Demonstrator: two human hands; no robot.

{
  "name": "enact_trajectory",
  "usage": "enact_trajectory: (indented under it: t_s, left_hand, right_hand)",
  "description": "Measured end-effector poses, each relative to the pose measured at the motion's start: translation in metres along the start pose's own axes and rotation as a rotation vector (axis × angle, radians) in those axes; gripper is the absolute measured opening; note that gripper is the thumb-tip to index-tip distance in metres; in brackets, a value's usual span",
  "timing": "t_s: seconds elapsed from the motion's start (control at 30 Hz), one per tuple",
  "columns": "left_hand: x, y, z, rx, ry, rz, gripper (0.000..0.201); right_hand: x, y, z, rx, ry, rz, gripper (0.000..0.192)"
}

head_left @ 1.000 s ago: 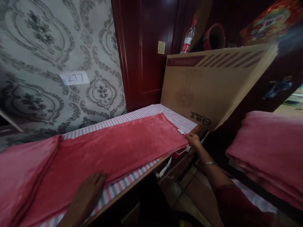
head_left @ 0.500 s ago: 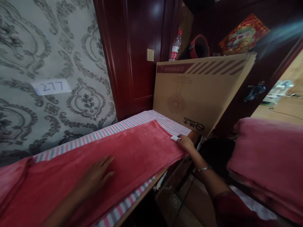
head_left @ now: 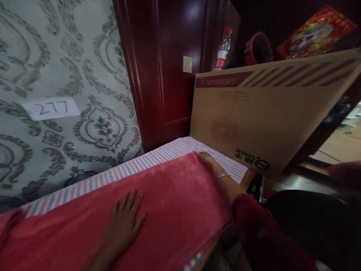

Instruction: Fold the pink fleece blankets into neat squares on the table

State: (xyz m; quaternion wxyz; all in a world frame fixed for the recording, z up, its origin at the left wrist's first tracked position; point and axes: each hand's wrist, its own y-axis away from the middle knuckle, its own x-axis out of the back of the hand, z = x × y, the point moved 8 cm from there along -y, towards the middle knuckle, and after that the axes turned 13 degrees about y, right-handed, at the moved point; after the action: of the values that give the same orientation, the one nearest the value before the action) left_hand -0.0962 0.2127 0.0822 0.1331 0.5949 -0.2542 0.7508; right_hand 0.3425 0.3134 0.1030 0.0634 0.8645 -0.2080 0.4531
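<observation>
The right hand [head_left: 207,160] is now lying open at the blanket's [head_left: 169,195] far corner, beside the box [head_left: 254,116]; the left hand [head_left: 125,218] is pressing flat.

A home bedroom: patterned wallpaper [head_left: 70,56], a dark wooden door [head_left: 172,64], a striped sheet [head_left: 169,152] under a red blanket [head_left: 169,210].

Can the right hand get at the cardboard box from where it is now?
Probably yes: the right hand lies on the red blanket's far corner, and only bare striped sheet separates it from the cardboard box.
</observation>
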Motion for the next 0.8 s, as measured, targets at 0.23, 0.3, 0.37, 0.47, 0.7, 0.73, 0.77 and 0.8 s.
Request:
enact_trajectory:
  t_s: [0.23,0.3,0.37,0.47,0.7,0.73,0.77,0.8]
  left_hand:
    - [-0.005,0.003,-0.004,-0.024,-0.012,0.025,0.062]
    - [-0.006,0.004,-0.006,-0.049,-0.009,0.042,0.062]
    - [-0.008,0.005,-0.006,-0.071,0.0,0.059,0.061]
    - [-0.008,0.009,-0.003,-0.07,0.023,0.072,0.062]
    - [0.034,-0.009,-0.031,0.094,0.13,0.079,0.05]
    - [0.045,-0.017,-0.046,0.15,0.115,0.079,0.05]
    - [0.056,-0.024,-0.063,0.218,0.096,0.068,0.05]
    - [0.062,-0.031,-0.083,0.292,0.084,0.021,0.049]
  right_hand:
    - [-0.016,-0.027,-0.002,-0.115,0.11,0.055,0.023]
    - [-0.01,-0.026,-0.002,-0.098,0.147,0.162,0.022]
    - [-0.009,-0.023,-0.001,-0.093,0.188,0.231,0.023]
    - [-0.018,-0.015,0.001,-0.083,0.238,0.247,0.024]
    - [-0.021,-0.005,0.001,-0.054,0.241,0.231,0.047]
    - [-0.021,-0.006,0.001,-0.046,0.247,0.225,0.05]
    - [-0.022,-0.007,0.001,-0.039,0.259,0.218,0.053]
    - [-0.022,-0.008,0.001,-0.034,0.279,0.209,0.055]
